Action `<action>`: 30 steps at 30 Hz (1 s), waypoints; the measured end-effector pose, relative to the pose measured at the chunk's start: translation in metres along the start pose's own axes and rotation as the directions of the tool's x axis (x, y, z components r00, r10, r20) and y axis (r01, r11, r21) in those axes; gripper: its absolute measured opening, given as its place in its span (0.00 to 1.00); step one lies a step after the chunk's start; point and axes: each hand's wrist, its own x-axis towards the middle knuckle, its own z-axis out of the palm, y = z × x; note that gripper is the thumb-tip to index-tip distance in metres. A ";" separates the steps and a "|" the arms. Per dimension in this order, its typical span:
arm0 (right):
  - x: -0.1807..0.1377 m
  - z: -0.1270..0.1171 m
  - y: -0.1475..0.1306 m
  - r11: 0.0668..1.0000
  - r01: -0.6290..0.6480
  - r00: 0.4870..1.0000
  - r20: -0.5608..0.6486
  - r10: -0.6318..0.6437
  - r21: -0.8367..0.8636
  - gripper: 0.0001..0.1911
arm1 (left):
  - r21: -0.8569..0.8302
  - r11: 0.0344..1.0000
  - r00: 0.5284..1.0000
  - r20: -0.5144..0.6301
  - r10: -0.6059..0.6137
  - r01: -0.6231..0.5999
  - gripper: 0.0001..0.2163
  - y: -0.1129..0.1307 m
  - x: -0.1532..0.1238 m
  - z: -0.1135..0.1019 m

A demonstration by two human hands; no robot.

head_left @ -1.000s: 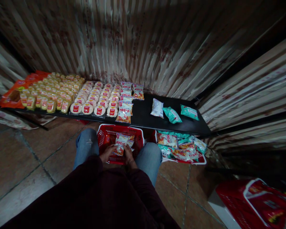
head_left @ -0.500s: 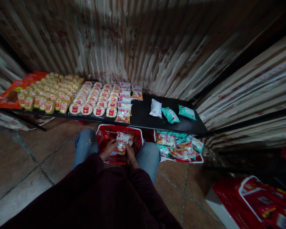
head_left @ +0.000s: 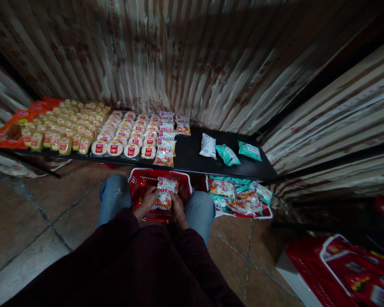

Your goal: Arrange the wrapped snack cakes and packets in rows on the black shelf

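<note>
Between my knees is a red plastic basket (head_left: 188, 187) with a white rim. Over it, my left hand (head_left: 149, 198) and my right hand (head_left: 177, 204) grip a snack packet (head_left: 165, 194) from both sides, its printed front facing up. A little of a second packet shows behind its right edge. On the black shelf (head_left: 192, 149) just beyond, similar snack packets (head_left: 164, 151) lie in an overlapping column beside rows of round white wrapped cakes (head_left: 131, 150).
Small yellow wrapped cakes (head_left: 65, 145) and an orange bag (head_left: 11, 128) occupy the shelf's left. One white packet (head_left: 208, 145) and two green packets (head_left: 227, 154) lie to the right. A second basket (head_left: 269, 213) holds several packets. A red box (head_left: 307, 264) stands at lower right.
The held packets have come closer together, so the front one now covers most of the other. Both hands stay over the basket, and the view has shifted slightly.
</note>
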 end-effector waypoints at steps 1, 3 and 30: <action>0.000 0.000 -0.001 1.000 0.009 1.000 -0.001 -0.009 0.012 0.20 | 0.010 1.000 1.000 -0.011 0.025 -0.025 0.13 0.001 0.000 0.000; 0.000 -0.001 -0.002 1.000 0.021 1.000 0.000 -0.021 0.022 0.20 | 0.015 0.997 0.997 -0.031 0.077 -0.077 0.14 0.004 -0.001 0.001; -0.024 0.000 -0.037 0.941 0.229 0.968 -0.046 -0.248 -0.247 0.21 | -0.065 0.996 0.997 -0.052 0.055 -0.059 0.14 0.025 -0.009 0.020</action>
